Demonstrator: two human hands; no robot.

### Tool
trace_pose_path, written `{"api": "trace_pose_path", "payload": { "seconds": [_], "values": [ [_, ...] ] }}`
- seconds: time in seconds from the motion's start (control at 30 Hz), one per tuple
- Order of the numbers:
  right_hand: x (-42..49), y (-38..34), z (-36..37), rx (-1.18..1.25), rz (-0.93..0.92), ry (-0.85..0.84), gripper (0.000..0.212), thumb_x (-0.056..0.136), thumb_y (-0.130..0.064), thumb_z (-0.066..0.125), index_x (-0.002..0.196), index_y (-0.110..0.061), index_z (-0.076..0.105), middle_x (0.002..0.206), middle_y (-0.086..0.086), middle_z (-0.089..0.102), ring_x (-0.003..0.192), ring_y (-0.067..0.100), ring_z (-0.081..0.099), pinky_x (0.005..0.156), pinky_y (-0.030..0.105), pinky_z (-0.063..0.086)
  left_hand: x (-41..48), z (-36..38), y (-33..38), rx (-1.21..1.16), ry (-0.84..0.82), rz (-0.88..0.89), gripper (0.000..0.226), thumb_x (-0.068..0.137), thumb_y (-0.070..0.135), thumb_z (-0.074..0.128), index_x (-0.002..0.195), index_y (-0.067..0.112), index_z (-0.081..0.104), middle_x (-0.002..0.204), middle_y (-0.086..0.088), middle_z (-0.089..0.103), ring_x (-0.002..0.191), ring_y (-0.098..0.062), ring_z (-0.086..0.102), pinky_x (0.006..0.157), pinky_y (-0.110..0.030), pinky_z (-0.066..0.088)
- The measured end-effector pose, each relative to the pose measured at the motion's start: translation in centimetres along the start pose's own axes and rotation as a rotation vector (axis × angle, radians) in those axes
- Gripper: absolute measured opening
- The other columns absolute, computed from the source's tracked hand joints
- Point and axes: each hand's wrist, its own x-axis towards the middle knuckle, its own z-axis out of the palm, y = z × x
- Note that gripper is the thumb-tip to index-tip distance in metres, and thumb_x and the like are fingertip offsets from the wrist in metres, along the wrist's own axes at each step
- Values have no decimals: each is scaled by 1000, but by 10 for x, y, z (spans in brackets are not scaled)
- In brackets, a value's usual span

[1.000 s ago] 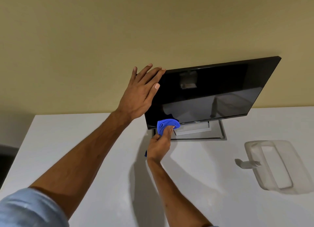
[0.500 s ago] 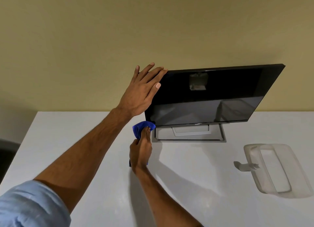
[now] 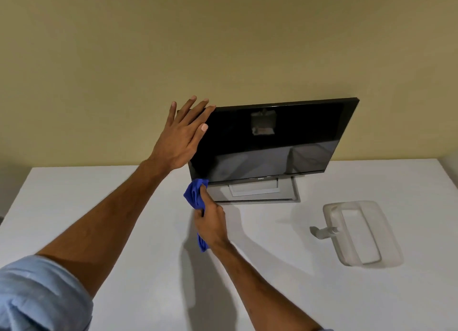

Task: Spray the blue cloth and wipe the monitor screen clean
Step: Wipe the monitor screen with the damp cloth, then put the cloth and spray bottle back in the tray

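The black monitor (image 3: 272, 142) stands on its grey stand on the white table, its dark screen tilted back. My left hand (image 3: 183, 137) holds the monitor's upper left edge, thumb on the front and fingers spread behind the corner. Bunched in my right hand (image 3: 210, 221) is the blue cloth (image 3: 194, 194), whose top touches the screen's lower left corner; a tail of it hangs below my wrist. The translucent spray bottle (image 3: 386, 244) lies on its side on the table, to the right of the monitor, with its nozzle pointing left.
The white table (image 3: 124, 206) runs out to its left edge and to the yellow wall (image 3: 223, 45) behind the monitor. The monitor's flat grey stand (image 3: 285, 194) rests just right of my right hand.
My right hand has slid the blue cloth left along the screen's bottom edge to the lower left corner. My left hand has kept its hold on the upper left edge.
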Motion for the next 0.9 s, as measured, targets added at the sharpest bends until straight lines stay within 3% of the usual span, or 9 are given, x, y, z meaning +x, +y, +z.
{"api": "trace_pose_path", "payload": {
  "seconds": [0.1,0.17,0.27,0.4,0.5,0.6,0.67,0.8,0.9],
  "values": [
    [-11,4,-56,-22,-61,20,78,103,-6,53,172,-32,28,87,-7,53,62,7,46,60,16,41,-1,0,12,9,12,-64,59,120,42,15,177,28,25,184,2,23,174,-22,6,140,-54,-7],
    [-20,6,-99,-41,-118,37,77,103,-7,52,171,-33,28,95,-7,58,66,7,50,62,14,40,0,4,25,-3,38,-125,61,119,44,14,177,25,26,184,-1,23,174,-23,8,140,-53,-6],
    [-37,14,-165,-50,-187,70,67,103,-12,52,163,-36,33,98,-6,62,67,8,54,64,26,47,1,16,55,-11,104,-183,63,119,42,17,176,17,27,184,-5,22,173,-26,13,139,-52,-2],
    [-61,44,-252,-64,-255,176,63,104,-16,53,163,-35,39,112,-14,68,70,6,58,66,13,43,6,44,118,-37,186,-183,62,120,41,19,177,17,24,185,-2,19,173,-22,12,140,-48,-4],
    [-83,81,-310,-51,-202,261,69,100,-13,55,161,-43,40,106,-26,66,67,9,59,63,15,44,6,80,180,-99,214,-178,60,121,39,19,177,18,22,186,1,16,174,-16,8,140,-43,-6],
    [-100,128,-360,-32,-100,353,73,99,-6,56,160,-44,41,87,-21,64,61,15,58,59,26,49,7,121,248,-161,152,-162,60,121,39,19,178,18,20,186,2,15,174,-14,6,140,-40,-9],
    [-107,158,-385,-39,-35,406,72,98,-5,56,159,-43,42,86,-15,66,63,16,59,59,31,50,8,148,292,-182,90,-131,61,121,40,20,178,19,20,186,2,16,174,-13,5,140,-39,-11],
    [-111,207,-412,-48,34,438,69,97,-4,56,156,-35,40,103,-9,69,67,12,64,61,39,54,8,202,369,-262,-3,-89,59,120,45,29,173,22,38,178,-1,38,172,-16,17,142,-43,3],
    [-105,235,-416,-43,65,427,63,99,-5,55,152,-35,38,94,-12,67,62,9,63,56,29,46,14,244,408,-278,-154,-168,56,117,53,38,163,25,56,160,2,62,162,-20,37,134,-42,25]
  ]
}}
